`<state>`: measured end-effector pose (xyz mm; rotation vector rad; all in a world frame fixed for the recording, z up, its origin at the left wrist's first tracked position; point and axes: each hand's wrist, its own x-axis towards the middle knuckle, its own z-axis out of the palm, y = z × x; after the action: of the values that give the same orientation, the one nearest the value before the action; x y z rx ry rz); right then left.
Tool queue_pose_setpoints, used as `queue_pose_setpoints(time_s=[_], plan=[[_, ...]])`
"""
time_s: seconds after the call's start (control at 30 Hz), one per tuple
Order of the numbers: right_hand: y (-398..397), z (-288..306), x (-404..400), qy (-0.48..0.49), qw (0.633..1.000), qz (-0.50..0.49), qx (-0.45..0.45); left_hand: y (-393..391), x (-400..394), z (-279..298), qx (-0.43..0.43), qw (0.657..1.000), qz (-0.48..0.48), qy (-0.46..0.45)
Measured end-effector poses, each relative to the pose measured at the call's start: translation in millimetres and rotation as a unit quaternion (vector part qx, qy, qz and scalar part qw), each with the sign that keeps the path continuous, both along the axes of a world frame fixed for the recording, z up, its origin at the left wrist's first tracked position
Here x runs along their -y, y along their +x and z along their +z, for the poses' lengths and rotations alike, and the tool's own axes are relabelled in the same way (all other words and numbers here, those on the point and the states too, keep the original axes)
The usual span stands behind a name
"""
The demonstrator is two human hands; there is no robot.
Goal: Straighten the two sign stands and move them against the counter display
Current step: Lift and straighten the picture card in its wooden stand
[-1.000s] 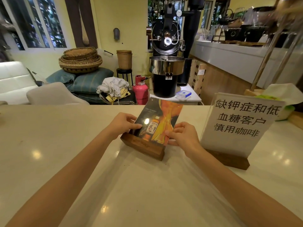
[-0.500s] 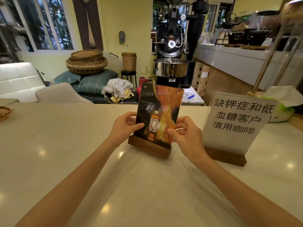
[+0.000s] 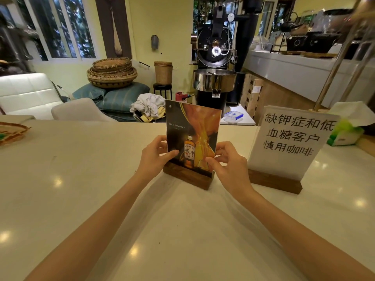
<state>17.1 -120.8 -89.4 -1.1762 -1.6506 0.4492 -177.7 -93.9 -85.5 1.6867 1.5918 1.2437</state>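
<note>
A sign stand with a whisky-bottle picture (image 3: 192,130) stands upright in its dark wooden base in the middle of the pale counter (image 3: 81,179). My left hand (image 3: 154,157) pinches the panel's left edge and my right hand (image 3: 229,163) pinches its right edge, thumbs on the front. To the right stands a second sign stand (image 3: 292,138), white with black Chinese characters, leaning back in its own wooden base; no hand touches it.
A green tissue box (image 3: 345,132) and slanted metal poles (image 3: 336,63) of a display sit at the far right. A woven tray (image 3: 12,132) lies at the counter's left edge. Beyond the counter are a coffee roaster (image 3: 215,63), chairs and stacked baskets.
The whisky sign went from tipped far back to upright between my hands. My hands rose with it along its side edges. The white sign has not moved.
</note>
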Motion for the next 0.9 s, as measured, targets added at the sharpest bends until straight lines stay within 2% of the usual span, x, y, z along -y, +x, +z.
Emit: queue_pose_setpoints(time_s=[0.3, 0.53, 0.7, 0.83, 0.9], plan=[[-3.5, 0.9, 6.5, 0.006, 1.000, -0.009, 0.009, -0.1, 5.2, -4.3, -0.017, 1.000, 0.003, 0.005], [-2.4, 6.5, 10.9, -0.047, 0.999, 0.010, -0.006, 7.8, 11.8, -1.8, 0.006, 1.000, 0.003, -0.001], [25.3, 12.1, 19.9, -0.071, 0.996, 0.016, -0.052, 20.0, 20.0, 2.9, 0.014, 0.999, -0.011, 0.034], [67.4, 14.5, 34.0, -0.067, 0.990, -0.032, -0.121, 24.3, 19.8, 1.8, 0.014, 0.998, -0.012, 0.064], [91.8, 12.9, 43.5, -0.061, 0.979, -0.089, -0.173, 25.9, 18.2, -1.6, 0.013, 0.997, -0.009, 0.070]])
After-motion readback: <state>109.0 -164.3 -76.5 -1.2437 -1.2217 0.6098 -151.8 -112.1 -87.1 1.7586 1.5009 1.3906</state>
